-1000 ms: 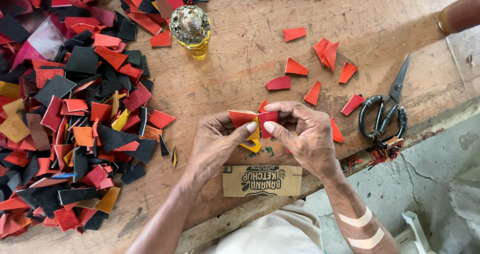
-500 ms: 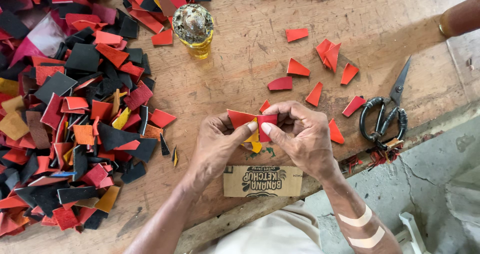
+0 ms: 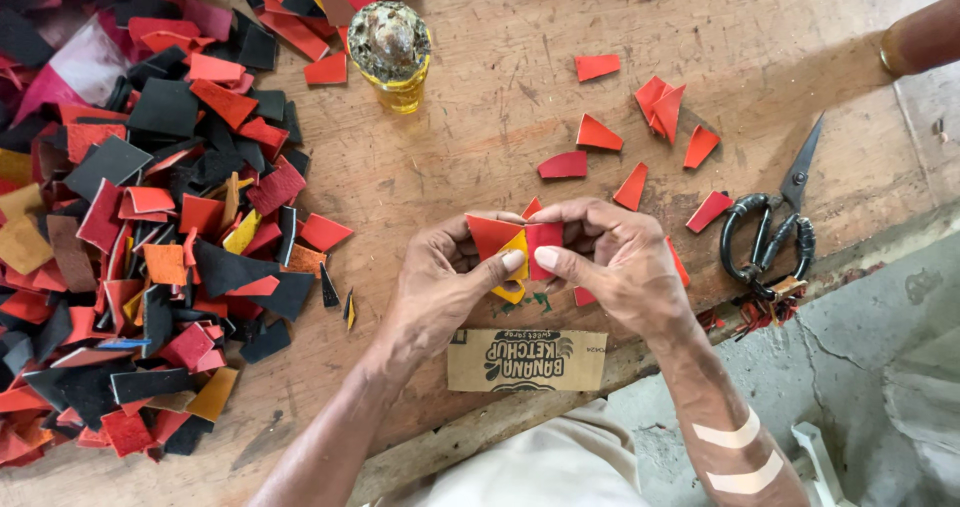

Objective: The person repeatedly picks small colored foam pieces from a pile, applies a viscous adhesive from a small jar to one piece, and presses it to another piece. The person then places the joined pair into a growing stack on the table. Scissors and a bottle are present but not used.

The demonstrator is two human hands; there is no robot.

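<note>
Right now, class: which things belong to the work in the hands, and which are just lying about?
In the work:
left hand
right hand
red and yellow pieces pinched between both hands

Lying about:
black scissors
pile of red, black and yellow scraps
small jar
loose red pieces
cardboard strip
wooden table

Worn wooden workbench [image 3: 480,117], surface scratched and stained. Large heap of red, black, orange and yellow leather scraps [image 3: 140,237] spread across left side. Small yellow jar with crusted top [image 3: 391,52] set near heap's upper edge. Loose red cut triangles [image 3: 640,137] scattered at centre right. Black-handled scissors [image 3: 770,222] laid at right edge. Cardboard label [image 3: 527,360] fixed along front edge.
</note>
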